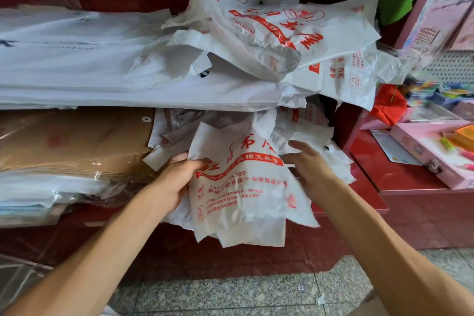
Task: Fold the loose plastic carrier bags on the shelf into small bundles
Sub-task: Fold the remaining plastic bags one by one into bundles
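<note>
While left hand (177, 177) grips bag (241, 187), right hand (310, 167) hovers beside.

Flat brown cardboard sheets (71, 141), plastic-wrapped, lower left. Clear-wrapped paper stack (28, 200) beneath them. Pink box (433, 156) on red table (400, 174), right. Red cloth (388, 108) behind it. Green item (400, 0), upper right. Speckled grey tile floor (230, 292).

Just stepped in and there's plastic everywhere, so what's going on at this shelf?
A person is sorting loose carrier bags. The left hand grips a white bag with red print at its edge, pulled partly off the lower shelf. The right hand is open beside it, holding nothing. More crumpled bags are heaped on the upper shelf; no folded bundle is visible yet.
</note>
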Available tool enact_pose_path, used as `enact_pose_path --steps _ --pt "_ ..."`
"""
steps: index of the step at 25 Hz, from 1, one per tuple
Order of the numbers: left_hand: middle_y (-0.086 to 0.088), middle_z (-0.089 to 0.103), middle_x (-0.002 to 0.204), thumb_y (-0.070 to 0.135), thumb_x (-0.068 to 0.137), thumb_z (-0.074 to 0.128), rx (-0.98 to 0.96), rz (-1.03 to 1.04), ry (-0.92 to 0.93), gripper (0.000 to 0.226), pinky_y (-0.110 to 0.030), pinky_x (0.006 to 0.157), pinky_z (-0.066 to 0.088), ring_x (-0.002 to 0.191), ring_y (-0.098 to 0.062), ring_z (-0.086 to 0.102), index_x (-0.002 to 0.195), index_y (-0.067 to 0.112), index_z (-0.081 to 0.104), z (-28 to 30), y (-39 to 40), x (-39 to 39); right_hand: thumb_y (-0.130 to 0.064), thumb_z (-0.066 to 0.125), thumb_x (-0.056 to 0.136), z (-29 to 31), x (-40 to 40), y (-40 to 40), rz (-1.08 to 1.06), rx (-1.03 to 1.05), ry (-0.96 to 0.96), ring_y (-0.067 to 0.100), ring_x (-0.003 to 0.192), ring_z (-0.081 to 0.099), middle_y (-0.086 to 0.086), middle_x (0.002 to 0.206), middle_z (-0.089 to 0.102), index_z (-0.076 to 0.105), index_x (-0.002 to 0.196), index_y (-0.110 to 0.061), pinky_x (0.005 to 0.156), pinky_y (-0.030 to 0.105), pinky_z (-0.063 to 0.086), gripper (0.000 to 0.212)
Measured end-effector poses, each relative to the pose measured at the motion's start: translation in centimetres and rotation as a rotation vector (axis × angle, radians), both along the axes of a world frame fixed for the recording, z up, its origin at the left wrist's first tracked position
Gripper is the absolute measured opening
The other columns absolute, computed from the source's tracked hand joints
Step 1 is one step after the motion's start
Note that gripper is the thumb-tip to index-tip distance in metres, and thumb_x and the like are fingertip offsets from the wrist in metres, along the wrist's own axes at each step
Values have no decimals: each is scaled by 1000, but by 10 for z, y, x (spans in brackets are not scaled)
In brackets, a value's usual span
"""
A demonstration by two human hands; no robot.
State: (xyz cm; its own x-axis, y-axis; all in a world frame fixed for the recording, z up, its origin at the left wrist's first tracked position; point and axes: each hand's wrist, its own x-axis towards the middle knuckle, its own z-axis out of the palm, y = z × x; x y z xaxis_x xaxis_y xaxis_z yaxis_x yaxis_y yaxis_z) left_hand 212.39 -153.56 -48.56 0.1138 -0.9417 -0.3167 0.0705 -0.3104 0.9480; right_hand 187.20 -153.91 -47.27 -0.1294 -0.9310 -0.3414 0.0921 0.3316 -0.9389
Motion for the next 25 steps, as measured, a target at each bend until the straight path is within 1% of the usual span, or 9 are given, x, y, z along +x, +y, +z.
enact_pose_path --steps 2,4,6,9,12,15,20,23,25 --pt "-17 75 85 9 87 70 0 30 -47 9 -30 59 59 67 -27 71 95 10 72 -3 -3 -1 1 67 85 -9 -3 0 -83 29 -4 25 67 68 12 95 72 48 131 -17 63 33 53 53" --pt "-14 75 83 14 88 70 -10 51 -44 5 -27 50 55 61 -23 71 92 11 72 -6 -4 -6 -5 71 84 -16 -7 2 -137 57 6 29 79 68 12 101 69 49 132 -17 73 38 55 54" --pt "-12 76 86 21 89 70 -22 80 -36 11 -29 56 54 67 -25 72 96 12 70 -8 -8 -11 -13 75 82 -16 -11 10 -57 106 46 28 89 68 10 109 66 48 129 -21 76 38 57 56" --pt "-10 76 90 23 84 74 52 -8 -65 26 -35 68 56 79 -30 73 108 13 69 -7 -13 -11 -2 73 81 -21 -12 17 50 149 234 22 80 66 11 107 65 42 131 -22 58 30 53 62" --pt "-14 75 99 0 77 74 89 -184 -106 45 -49 83 57 88 -36 72 118 13 63 -5 -11 -10 1 65 84 -30 -26 18 -8 34 536 21 77 65 3 88 67 38 138 -15 61 32 55 63" --pt "-10 72 112 -17 74 66 -44 -271 -78 67 -44 86 57 101 -31 69 128 22 58 -2 -7 -9 3 57 87 -33 -39 21 -41 -37 579 19 75 67 -7 81 62 38 138 -15 66 35 57 58" --pt "5 63 129 -3 63 80 -216 -327 -121 103 -40 95 52 118 -18 60 145 41 36 -13 -12 -3 4 57 87 -29 -42 11 7 -11 580 19 74 68 -5 90 64 44 132 -19 61 32 56 52" --pt "5 60 127 2 58 78 -278 -253 -140 102 -34 89 54 116 -18 58 145 35 36 -15 -19 -4 5 65 84 -27 -49 2 105 58 610 19 78 68 -3 90 69 52 123 -17 69 35 58 47" --pt "6 60 120 6 53 71 -330 -250 -200 86 -29 83 53 115 -19 57 130 36 48 -11 -26 -10 4 66 83 -24 -55 0 104 75 606 16 75 67 -3 87 69 55 117 -17 64 29 55 41"
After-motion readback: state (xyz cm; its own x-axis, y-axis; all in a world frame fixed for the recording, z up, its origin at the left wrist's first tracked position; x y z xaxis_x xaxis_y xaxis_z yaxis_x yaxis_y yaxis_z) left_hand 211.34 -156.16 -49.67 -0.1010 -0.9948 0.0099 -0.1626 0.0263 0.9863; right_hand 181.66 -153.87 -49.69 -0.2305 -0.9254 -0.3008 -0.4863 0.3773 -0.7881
